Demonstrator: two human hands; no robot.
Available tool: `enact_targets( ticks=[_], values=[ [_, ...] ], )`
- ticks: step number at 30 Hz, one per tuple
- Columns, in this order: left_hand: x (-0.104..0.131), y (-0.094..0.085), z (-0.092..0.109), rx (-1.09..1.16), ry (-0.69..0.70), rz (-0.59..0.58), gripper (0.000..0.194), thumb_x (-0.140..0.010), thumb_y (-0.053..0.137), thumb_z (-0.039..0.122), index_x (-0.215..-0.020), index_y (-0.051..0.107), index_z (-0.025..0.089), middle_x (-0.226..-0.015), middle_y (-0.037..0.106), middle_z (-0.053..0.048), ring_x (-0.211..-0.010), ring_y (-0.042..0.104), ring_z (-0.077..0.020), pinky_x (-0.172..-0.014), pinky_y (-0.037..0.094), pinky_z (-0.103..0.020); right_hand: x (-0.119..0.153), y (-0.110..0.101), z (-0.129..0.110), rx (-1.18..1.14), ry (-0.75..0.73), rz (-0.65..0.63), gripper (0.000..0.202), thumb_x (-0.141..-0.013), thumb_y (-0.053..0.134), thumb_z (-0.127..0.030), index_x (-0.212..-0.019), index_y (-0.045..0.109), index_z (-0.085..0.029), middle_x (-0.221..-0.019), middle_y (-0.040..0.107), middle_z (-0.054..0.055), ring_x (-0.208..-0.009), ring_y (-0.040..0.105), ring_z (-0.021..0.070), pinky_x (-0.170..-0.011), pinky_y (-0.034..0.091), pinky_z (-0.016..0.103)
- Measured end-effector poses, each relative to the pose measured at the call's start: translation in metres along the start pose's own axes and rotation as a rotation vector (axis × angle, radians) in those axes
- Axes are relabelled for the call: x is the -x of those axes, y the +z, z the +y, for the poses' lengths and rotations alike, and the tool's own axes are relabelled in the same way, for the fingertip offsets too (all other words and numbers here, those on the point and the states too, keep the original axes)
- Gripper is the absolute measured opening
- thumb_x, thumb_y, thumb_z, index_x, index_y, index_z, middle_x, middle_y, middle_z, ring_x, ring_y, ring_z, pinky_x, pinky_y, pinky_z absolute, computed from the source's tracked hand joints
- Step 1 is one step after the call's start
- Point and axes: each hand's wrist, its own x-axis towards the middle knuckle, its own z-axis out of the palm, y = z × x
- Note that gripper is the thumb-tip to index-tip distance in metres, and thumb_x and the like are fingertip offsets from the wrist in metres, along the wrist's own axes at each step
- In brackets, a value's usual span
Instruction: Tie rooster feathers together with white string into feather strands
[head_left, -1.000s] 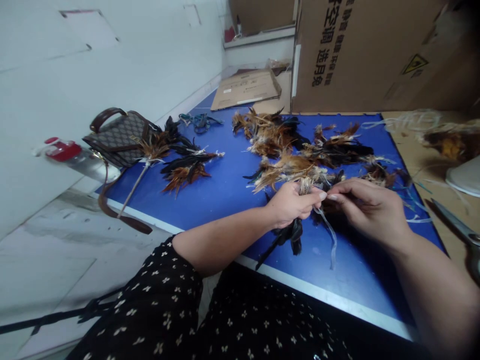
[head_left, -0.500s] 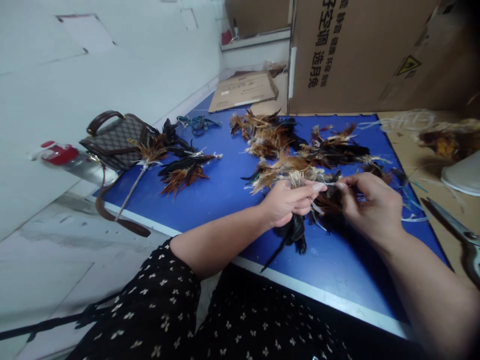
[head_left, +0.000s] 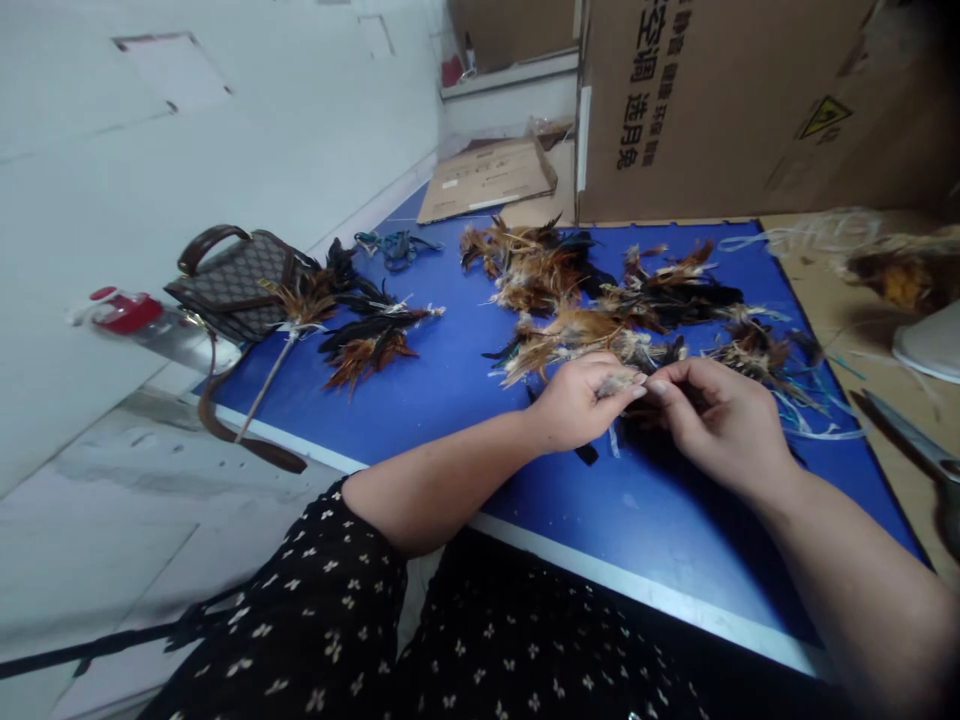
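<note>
My left hand (head_left: pixel 581 403) is closed around a small bunch of feathers (head_left: pixel 616 384). Its pale quill ends show between thumb and fingers, and dark feather tips stick out below the hand. My right hand (head_left: pixel 709 415) pinches right at the left fingertips. The white string seen in it earlier is mostly hidden by the fingers now. A pale strand (head_left: pixel 613 440) hangs beneath the left hand. Just beyond both hands lies a pile of brown and black feathers (head_left: pixel 577 335) on the blue table top (head_left: pixel 420 420).
Scissors (head_left: pixel 911 440) and a tangle of clear string (head_left: pixel 825 232) lie at the right. More feather bunches (head_left: pixel 367 345), a feathered stick (head_left: pixel 266 385), a handbag (head_left: pixel 244 285) and a bottle (head_left: pixel 161 330) are at the left. A large cardboard box (head_left: pixel 712 120) stands behind.
My right hand has moved left until its fingertips meet the left hand's. My left hand has turned, so the bunch points differently and its black feathers show less.
</note>
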Motion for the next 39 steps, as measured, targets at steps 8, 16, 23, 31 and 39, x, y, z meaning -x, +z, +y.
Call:
enact_targets(
  ticks=[8,16,23,31,39],
  values=[
    [0.0,0.002,0.02,0.44,-0.449,-0.022,0.05,-0.088,0.088,0.062,-0.098,0.071,0.016,-0.071,0.062,0.004,-0.058,0.052,-0.0064,-0.058,0.042,-0.024,-0.004,-0.011,-0.008,-0.436,0.243,-0.101,0.041,-0.097,0.084,-0.058,-0.126,0.081,-0.028,-0.107,0.084,0.008,-0.08,0.079,0.0231,-0.073,0.069,0.039],
    [0.0,0.006,0.028,0.688,-0.558,-0.039,0.058,-0.075,0.099,0.059,-0.097,0.067,0.017,-0.07,0.061,0.007,-0.046,0.043,-0.0017,-0.046,0.031,-0.022,-0.009,-0.015,-0.006,-0.576,0.373,-0.171,0.043,-0.086,0.096,-0.059,-0.103,0.083,-0.021,-0.092,0.084,0.006,-0.077,0.077,0.017,-0.071,0.066,0.026],
    [0.003,0.007,0.02,0.561,-0.494,-0.026,0.048,-0.087,0.091,0.057,-0.106,0.07,0.017,-0.074,0.062,0.007,-0.047,0.046,-0.0022,-0.046,0.035,-0.022,-0.009,-0.012,-0.008,-0.515,0.325,-0.124,0.044,-0.085,0.097,-0.056,-0.109,0.084,-0.022,-0.088,0.082,0.004,-0.071,0.072,0.0153,-0.065,0.061,0.025],
    [0.003,0.007,0.021,0.358,-0.389,0.038,0.044,-0.092,0.085,0.058,-0.099,0.071,0.017,-0.074,0.062,0.004,-0.063,0.054,-0.006,-0.063,0.045,-0.023,-0.006,-0.002,-0.005,-0.154,-0.048,0.049,0.012,-0.1,0.081,-0.034,-0.094,0.083,-0.024,-0.089,0.082,0.005,-0.076,0.073,0.0188,-0.072,0.056,0.035],
    [0.001,0.006,0.026,0.311,-0.49,-0.008,0.023,-0.1,0.077,0.035,-0.092,0.065,0.017,-0.07,0.06,0.006,-0.058,0.052,-0.0055,-0.061,0.044,-0.023,-0.005,0.002,-0.001,-0.01,-0.217,0.051,0.012,-0.1,0.074,-0.023,-0.09,0.069,-0.025,-0.078,0.07,0.001,-0.065,0.061,0.0159,-0.06,0.048,0.032]
  ],
)
